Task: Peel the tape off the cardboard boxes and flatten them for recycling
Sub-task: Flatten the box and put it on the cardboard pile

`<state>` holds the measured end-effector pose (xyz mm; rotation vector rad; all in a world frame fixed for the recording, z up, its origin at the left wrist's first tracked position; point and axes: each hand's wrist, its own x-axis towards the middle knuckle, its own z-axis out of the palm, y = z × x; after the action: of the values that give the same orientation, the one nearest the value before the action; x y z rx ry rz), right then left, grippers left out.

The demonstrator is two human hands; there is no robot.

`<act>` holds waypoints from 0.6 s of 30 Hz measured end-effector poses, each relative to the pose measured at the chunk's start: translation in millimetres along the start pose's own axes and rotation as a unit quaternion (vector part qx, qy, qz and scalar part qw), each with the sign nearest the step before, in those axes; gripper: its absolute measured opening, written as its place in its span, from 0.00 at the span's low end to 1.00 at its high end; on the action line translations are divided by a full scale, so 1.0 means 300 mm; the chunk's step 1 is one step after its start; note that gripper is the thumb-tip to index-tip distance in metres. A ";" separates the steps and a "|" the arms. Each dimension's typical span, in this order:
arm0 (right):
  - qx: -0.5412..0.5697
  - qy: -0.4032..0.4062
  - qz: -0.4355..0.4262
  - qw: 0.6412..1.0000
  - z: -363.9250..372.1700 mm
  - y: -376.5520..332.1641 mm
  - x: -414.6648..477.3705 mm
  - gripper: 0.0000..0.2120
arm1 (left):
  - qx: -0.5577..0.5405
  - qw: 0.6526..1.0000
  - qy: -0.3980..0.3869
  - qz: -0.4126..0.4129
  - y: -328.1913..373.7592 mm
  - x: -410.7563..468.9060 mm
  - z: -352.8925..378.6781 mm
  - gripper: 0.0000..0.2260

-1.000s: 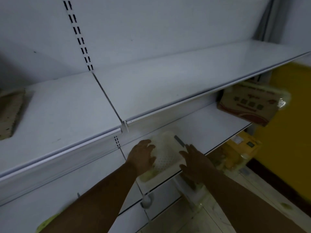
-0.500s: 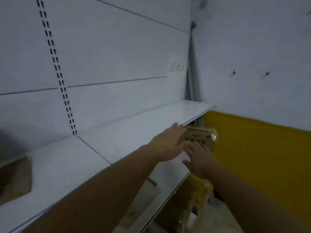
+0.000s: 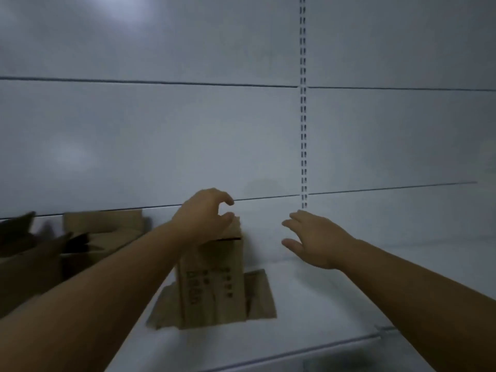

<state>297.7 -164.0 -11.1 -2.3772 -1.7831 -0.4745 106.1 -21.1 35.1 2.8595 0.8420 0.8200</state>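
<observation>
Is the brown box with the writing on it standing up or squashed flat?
Standing up. The cardboard box rises tall off the white shelf, printed side facing us, with its bottom flaps spread flat on both sides.
</observation>
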 end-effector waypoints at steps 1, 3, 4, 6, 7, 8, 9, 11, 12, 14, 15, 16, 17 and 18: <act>0.037 0.008 -0.030 0.999 -0.009 -0.068 0.038 0.26 | -0.011 0.999 -0.002 -0.046 -0.053 -0.029 -0.014 0.15; 0.110 0.024 -0.084 0.990 -0.021 -0.186 0.097 0.23 | -0.038 0.992 -0.043 -0.113 -0.123 -0.090 -0.013 0.15; 0.142 0.035 -0.104 0.984 -0.024 -0.229 0.120 0.21 | -0.067 0.986 -0.068 -0.137 -0.141 -0.117 -0.003 0.14; 0.182 0.035 -0.122 0.975 -0.025 -0.284 0.158 0.18 | -0.154 0.969 -0.092 -0.172 -0.154 -0.156 0.016 0.13; 0.188 0.025 -0.123 0.974 -0.027 -0.300 0.173 0.16 | -0.187 0.961 -0.089 -0.182 -0.154 -0.162 0.018 0.13; 0.187 0.015 -0.124 0.974 -0.027 -0.311 0.187 0.14 | -0.206 0.956 -0.085 -0.188 -0.150 -0.162 0.017 0.15; 0.183 0.005 -0.117 0.976 -0.029 -0.319 0.196 0.13 | -0.223 0.951 -0.088 -0.198 -0.142 -0.159 0.016 0.18; 0.183 -0.007 -0.083 0.980 -0.030 -0.324 0.210 0.11 | -0.260 0.931 -0.104 -0.234 -0.115 -0.146 0.020 0.21; 0.187 -0.010 -0.060 0.980 -0.031 -0.322 0.215 0.10 | -0.282 0.918 -0.110 -0.255 -0.097 -0.143 0.025 0.20; 0.199 -0.024 -0.006 0.980 -0.042 -0.309 0.219 0.09 | -0.315 0.904 -0.102 -0.271 -0.065 -0.141 0.034 0.16; 0.204 -0.039 0.021 0.978 -0.052 -0.299 0.217 0.09 | -0.329 0.900 -0.087 -0.273 -0.052 -0.137 0.042 0.14; 0.196 -0.060 0.037 0.978 -0.063 -0.287 0.214 0.10 | -0.346 0.895 -0.071 -0.273 -0.038 -0.134 0.051 0.11; 0.182 -0.087 0.047 0.978 -0.073 -0.273 0.212 0.13 | -0.364 0.889 -0.058 -0.271 -0.017 -0.134 0.058 0.10; 0.181 -0.111 0.058 0.975 -0.078 -0.259 0.210 0.18 | -0.378 0.885 -0.043 -0.268 0.006 -0.134 0.067 0.11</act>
<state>235.4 -90.8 25.2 -2.3209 -1.6286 0.1287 88.4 -41.3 -0.9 1.8450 0.9554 0.7194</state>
